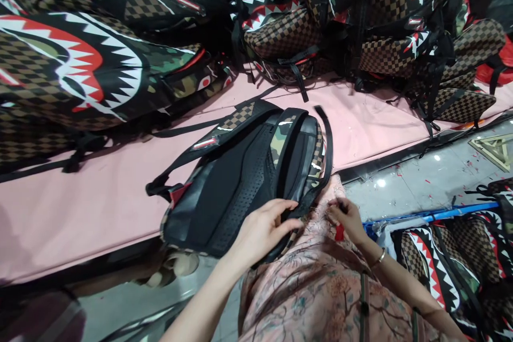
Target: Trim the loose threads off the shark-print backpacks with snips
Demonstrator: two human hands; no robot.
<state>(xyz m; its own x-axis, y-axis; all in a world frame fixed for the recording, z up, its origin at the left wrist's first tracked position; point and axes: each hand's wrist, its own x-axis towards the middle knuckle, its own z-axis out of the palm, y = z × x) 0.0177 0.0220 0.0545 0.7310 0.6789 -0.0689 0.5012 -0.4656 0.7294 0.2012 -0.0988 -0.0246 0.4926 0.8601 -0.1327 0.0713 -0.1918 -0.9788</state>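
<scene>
A black backpack (pixel 228 192) with checkered and camouflage trim lies back side up on the pink table top, its shoulder straps facing up. My left hand (pixel 262 227) rests on its near side, thumb and fingers closed around the lower part of the black shoulder strap (pixel 306 200). Just right of the bag, in front of my patterned clothing, my right hand (pixel 348 219) is closed with the fingertips together. A small red piece (pixel 339 232) shows below those fingers, and something dark is at the fingertips; its kind is too small to make out.
The pink table (pixel 120 203) runs across the view. Shark-mouth backpacks (pixel 92 64) are heaped at the left, and more checkered bags (pixel 288 32) stand along the back. At lower right, a blue-rimmed container (pixel 441 215) holds similar bags. Red scraps dot the tiled floor (pixel 393 176).
</scene>
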